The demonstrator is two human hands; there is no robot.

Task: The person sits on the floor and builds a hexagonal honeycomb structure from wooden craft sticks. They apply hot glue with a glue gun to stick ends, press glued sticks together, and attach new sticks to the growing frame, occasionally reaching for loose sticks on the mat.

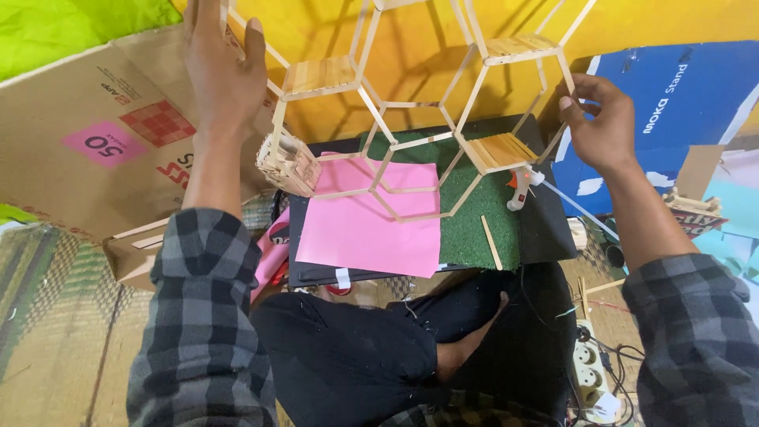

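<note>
We hold up a honeycomb frame of thin wooden sticks (411,103), a lattice of joined hexagons with small slatted shelves set into some cells. It hangs in the air between our hands, above the black board (545,229) in front of our crossed legs. It is the largest thing we touch, and we judge it light but fragile: the sticks look slender and seem to meet only at small joints, so a twist or squeeze could probably crack one loose. It looks stiff enough to keep its shape, yet we think it is best held at the outer corners or at the shelves, where several sticks meet, not mid-span.

Below lie a brown cardboard box (95,134) on the left, a pink paper sheet (368,229) and a green turf patch (474,221) on the board, and a blue box (672,111) on the right.

Our left hand (225,75) steadies the upper left edge, fingers straight and close together, thumb apart. Our right hand (605,122) pinches a right-side stick between thumb and curled fingers.

A small stick-built block (286,164) is fixed to the frame's lower left. A white glue gun (522,186) rests on the turf, a loose stick (492,243) near it.
</note>
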